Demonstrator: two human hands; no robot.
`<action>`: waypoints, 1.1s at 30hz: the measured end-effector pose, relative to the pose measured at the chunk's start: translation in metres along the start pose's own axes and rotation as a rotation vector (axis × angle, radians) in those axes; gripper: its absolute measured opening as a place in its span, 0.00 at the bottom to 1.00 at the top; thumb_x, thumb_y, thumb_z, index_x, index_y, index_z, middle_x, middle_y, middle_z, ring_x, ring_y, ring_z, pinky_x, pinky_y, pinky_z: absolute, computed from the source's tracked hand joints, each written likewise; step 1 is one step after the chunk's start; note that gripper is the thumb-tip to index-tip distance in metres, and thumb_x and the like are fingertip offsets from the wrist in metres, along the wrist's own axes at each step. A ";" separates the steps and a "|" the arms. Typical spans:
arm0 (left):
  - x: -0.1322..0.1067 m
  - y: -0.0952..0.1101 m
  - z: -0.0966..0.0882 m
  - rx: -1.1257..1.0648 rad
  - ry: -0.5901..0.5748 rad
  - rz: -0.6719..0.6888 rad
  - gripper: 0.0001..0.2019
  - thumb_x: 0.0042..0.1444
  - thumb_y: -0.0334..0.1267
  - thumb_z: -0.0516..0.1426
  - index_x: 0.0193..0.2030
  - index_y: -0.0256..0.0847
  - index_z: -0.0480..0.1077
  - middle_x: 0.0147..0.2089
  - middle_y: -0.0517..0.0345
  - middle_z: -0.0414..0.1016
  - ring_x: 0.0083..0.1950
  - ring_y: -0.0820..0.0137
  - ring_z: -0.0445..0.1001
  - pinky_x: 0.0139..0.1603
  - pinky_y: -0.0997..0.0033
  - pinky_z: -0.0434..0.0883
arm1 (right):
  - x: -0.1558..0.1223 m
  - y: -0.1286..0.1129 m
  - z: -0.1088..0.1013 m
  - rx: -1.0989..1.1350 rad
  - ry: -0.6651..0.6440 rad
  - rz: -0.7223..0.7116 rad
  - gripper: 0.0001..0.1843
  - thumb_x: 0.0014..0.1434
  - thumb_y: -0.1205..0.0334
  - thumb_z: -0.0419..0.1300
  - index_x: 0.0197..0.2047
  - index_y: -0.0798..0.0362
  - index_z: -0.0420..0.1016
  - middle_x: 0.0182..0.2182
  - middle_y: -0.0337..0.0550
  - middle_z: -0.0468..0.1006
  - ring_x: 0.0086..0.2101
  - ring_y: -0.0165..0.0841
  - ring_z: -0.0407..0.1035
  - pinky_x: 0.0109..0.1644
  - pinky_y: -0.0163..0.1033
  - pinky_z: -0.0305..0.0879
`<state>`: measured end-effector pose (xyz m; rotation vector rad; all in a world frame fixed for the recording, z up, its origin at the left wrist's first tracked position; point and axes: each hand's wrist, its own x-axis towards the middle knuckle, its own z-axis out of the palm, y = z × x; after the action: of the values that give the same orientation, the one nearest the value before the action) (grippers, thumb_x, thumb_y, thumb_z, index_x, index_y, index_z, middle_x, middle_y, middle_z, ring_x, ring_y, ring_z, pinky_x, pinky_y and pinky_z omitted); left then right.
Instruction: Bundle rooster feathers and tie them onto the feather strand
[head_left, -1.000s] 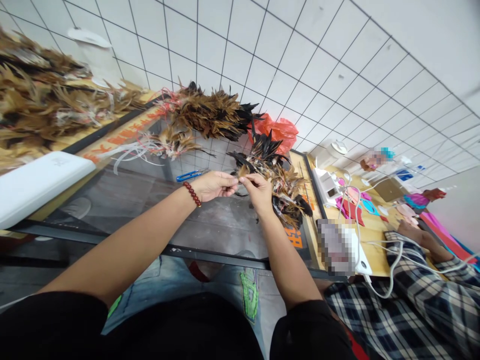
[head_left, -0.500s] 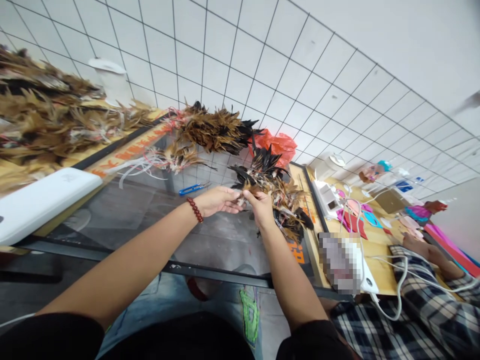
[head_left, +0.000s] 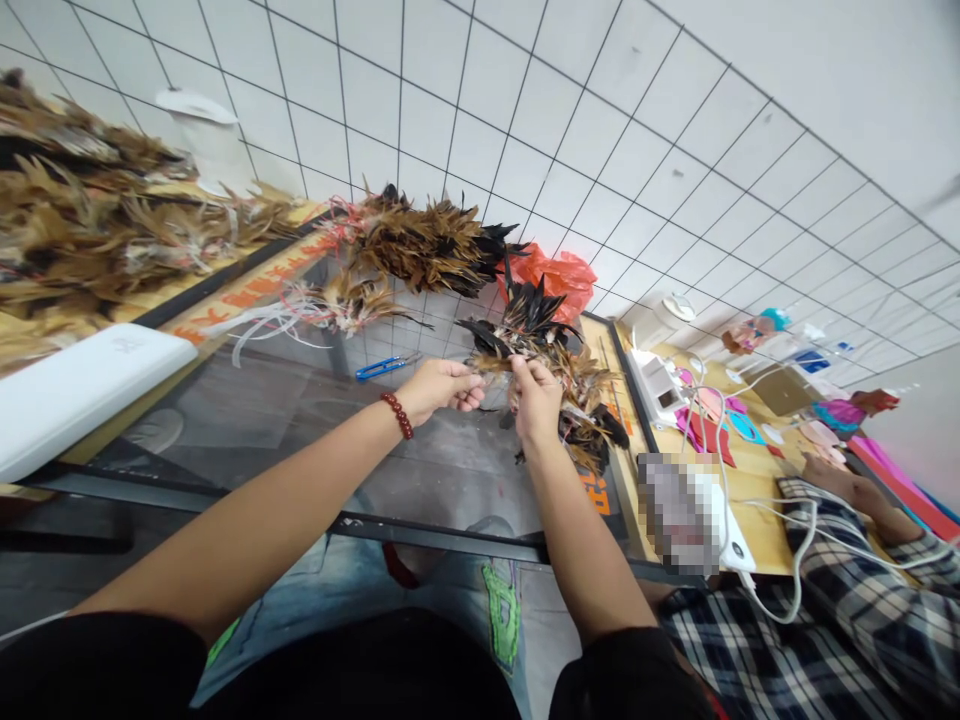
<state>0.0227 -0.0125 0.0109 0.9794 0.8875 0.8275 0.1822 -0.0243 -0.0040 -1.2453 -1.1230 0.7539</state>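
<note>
Over the glass tabletop (head_left: pixel 300 450), my left hand (head_left: pixel 442 388) is closed in a pinch, a red bead bracelet on its wrist. What those fingertips hold is too small to make out. My right hand (head_left: pixel 537 405) pinches a brown feather (head_left: pixel 495 364) between thumb and forefinger; it points left toward my other hand. Beneath and behind the right hand spreads a pile of black and brown feathers (head_left: pixel 534 308). Blue thread snips (head_left: pixel 380 368) lie just left of my left hand. Farther left rests a small feather bunch (head_left: pixel 360 303) with white strings (head_left: pixel 274 325).
A large feather bundle (head_left: pixel 427 240) and a red plastic bag (head_left: pixel 559 280) lie along the tiled wall. More feathers (head_left: pixel 67 230), a white cup (head_left: pixel 214 145) and a white device (head_left: pixel 90 395) occupy the left. At right, a person's plaid sleeve (head_left: pixel 847 560) is near cables and coloured pieces (head_left: pixel 705 440).
My hands have drawn apart from touching: the right moved slightly right, the left slightly left. A brown feather now shows at the right fingertips. The view has shifted slightly.
</note>
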 end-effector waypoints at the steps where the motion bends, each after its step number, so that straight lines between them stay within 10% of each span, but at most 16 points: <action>1: 0.001 0.001 -0.002 -0.053 0.051 0.007 0.07 0.48 0.33 0.66 0.27 0.31 0.75 0.25 0.51 0.77 0.24 0.75 0.73 0.28 0.75 0.71 | 0.002 0.000 -0.003 -0.004 0.042 -0.010 0.21 0.53 0.43 0.59 0.36 0.53 0.77 0.21 0.35 0.70 0.23 0.27 0.60 0.28 0.34 0.59; 4: 0.004 0.004 -0.007 -0.201 0.144 0.036 0.04 0.51 0.30 0.64 0.31 0.30 0.75 0.27 0.53 0.77 0.25 0.76 0.74 0.29 0.76 0.71 | 0.005 -0.003 -0.012 -0.119 -0.006 -0.084 0.17 0.52 0.48 0.62 0.36 0.53 0.78 0.24 0.37 0.73 0.24 0.27 0.61 0.30 0.35 0.60; 12: 0.002 0.009 -0.003 -0.157 0.283 0.209 0.07 0.48 0.32 0.66 0.28 0.31 0.73 0.25 0.55 0.75 0.23 0.77 0.71 0.29 0.75 0.69 | -0.005 -0.015 -0.023 -0.787 -0.641 -0.301 0.06 0.50 0.62 0.68 0.34 0.51 0.80 0.36 0.42 0.78 0.38 0.33 0.70 0.47 0.39 0.64; 24: 0.009 0.003 -0.005 0.022 0.303 0.277 0.08 0.45 0.36 0.65 0.28 0.33 0.76 0.29 0.53 0.78 0.32 0.72 0.75 0.35 0.72 0.73 | -0.005 -0.023 -0.021 -0.969 -0.439 -0.444 0.08 0.62 0.64 0.52 0.37 0.50 0.73 0.35 0.42 0.78 0.39 0.36 0.69 0.45 0.39 0.57; 33: 0.009 -0.010 -0.011 0.675 0.107 0.431 0.08 0.52 0.34 0.59 0.23 0.38 0.76 0.21 0.59 0.74 0.25 0.73 0.69 0.30 0.74 0.65 | -0.011 -0.027 -0.018 -1.124 -0.383 -0.541 0.09 0.62 0.66 0.51 0.40 0.51 0.73 0.38 0.46 0.78 0.43 0.38 0.67 0.47 0.41 0.52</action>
<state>0.0184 -0.0041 -0.0034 1.7726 1.0947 0.9661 0.1921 -0.0464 0.0203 -1.5820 -2.2418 -0.1437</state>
